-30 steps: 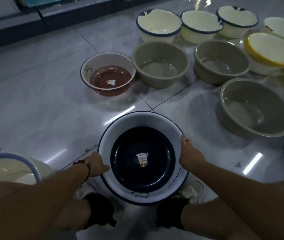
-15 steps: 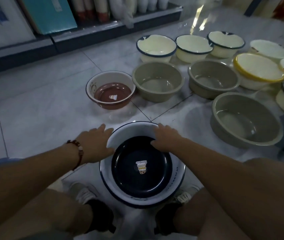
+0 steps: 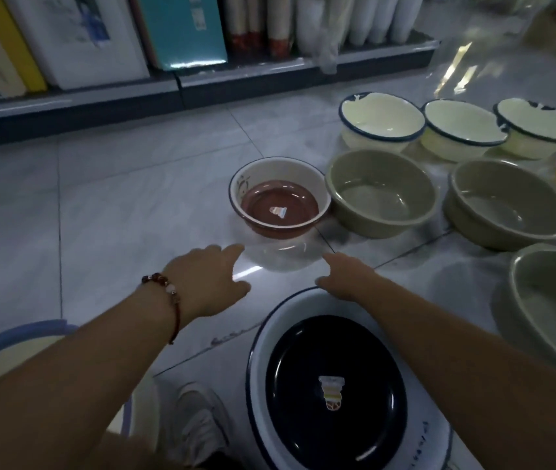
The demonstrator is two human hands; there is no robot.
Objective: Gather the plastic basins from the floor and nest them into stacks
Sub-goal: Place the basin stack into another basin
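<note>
On the floor between the person's feet sits the navy-and-white basin (image 3: 336,385), now let go: half a second ago both hands lay on its far rim, a second ago they held its sides. Left hand (image 3: 207,281) and right hand (image 3: 346,276) are both past that rim, reaching toward the brown-and-white basin (image 3: 280,198), which stands just ahead, clear of the fingertips. Each grip is open, fingers extended and loosely spread, nothing held. Brown basin touches or nearly touches the nearest olive basin (image 3: 383,193); can't tell which. More olive ones sit to the right, and three cream basins with dark rims (image 3: 461,125) line up behind. A pale basin with a blue rim (image 3: 15,351) is at the left edge, partly hidden by the left forearm. Shop shelf (image 3: 168,86) with boxed goods runs along the back. Read: the navy basin is placed as a stack base and the brown one is likely next to be picked up. Most basins are still loose, so the task is early
</note>
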